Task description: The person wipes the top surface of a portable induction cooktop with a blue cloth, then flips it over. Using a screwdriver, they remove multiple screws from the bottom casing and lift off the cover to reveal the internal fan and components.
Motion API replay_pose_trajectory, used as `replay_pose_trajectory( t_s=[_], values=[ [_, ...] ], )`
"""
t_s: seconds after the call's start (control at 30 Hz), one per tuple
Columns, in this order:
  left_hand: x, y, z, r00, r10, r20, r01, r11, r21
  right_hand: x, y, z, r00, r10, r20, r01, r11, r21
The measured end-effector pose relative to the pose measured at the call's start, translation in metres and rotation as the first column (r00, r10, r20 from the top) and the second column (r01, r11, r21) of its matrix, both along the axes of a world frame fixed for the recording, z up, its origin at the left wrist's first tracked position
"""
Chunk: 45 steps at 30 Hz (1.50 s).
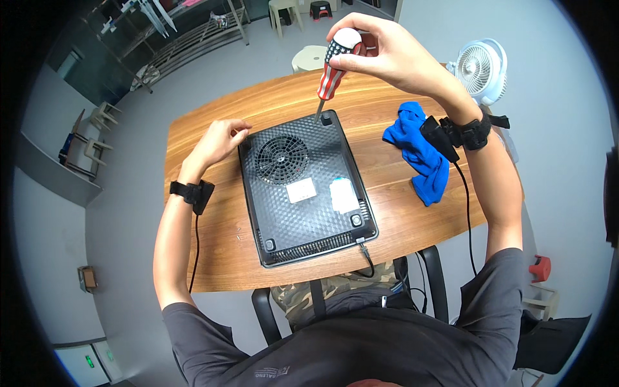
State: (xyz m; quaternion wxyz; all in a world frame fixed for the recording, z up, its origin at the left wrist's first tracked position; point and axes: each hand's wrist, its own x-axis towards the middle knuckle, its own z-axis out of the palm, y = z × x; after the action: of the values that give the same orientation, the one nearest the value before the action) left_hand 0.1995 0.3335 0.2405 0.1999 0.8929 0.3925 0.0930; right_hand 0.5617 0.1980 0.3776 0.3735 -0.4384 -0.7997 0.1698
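Observation:
An induction cooker (271,219) lies upside down on the wooden table, its black underside with a round fan grille (282,159) facing up. My right hand (380,55) is closed around the handle of a screwdriver (331,76), which has a stars-and-stripes pattern and a white end. The screwdriver stands nearly upright, its tip at the cooker's far edge, by the far right foot. My left hand (222,140) is at the far left corner of the cooker, fingers curled together; what they pinch, if anything, is hidden. A few small screws (238,233) lie left of the cooker.
A crumpled blue cloth (419,155) lies on the table (213,264) right of the cooker. A white fan (480,69) stands beyond the far right. The cooker's power cord (367,258) hangs over the near edge. Cables run from bands on both wrists.

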Motion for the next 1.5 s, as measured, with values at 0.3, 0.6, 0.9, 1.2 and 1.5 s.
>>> replay_pose_trajectory(
  t_s=[0.3,0.6,0.9,1.2,1.5],
  values=[
    [0.015,0.014,-0.003,0.998,-0.047,-0.043,0.048,0.999,0.021,-0.009,-0.002,-0.012,0.998,0.042,-0.037,-0.047,0.991,-0.129],
    [0.009,0.034,0.019,0.999,-0.032,0.003,0.032,0.997,-0.077,-0.001,0.041,-0.005,0.999,-0.007,0.051,0.005,0.999,0.054],
    [-0.003,-0.024,0.019,0.998,-0.056,-0.039,0.054,0.998,-0.037,-0.012,-0.005,0.006,0.969,0.125,-0.213,-0.167,0.967,-0.191],
    [0.002,0.000,0.010,0.995,-0.085,-0.054,0.080,0.993,-0.088,-0.014,0.011,0.010,0.981,0.069,-0.180,-0.104,0.976,-0.193],
    [-0.007,0.018,0.021,0.999,-0.027,0.028,0.028,0.999,-0.017,-0.022,0.025,0.025,0.923,0.140,-0.358,-0.237,0.941,-0.243]
  ],
)
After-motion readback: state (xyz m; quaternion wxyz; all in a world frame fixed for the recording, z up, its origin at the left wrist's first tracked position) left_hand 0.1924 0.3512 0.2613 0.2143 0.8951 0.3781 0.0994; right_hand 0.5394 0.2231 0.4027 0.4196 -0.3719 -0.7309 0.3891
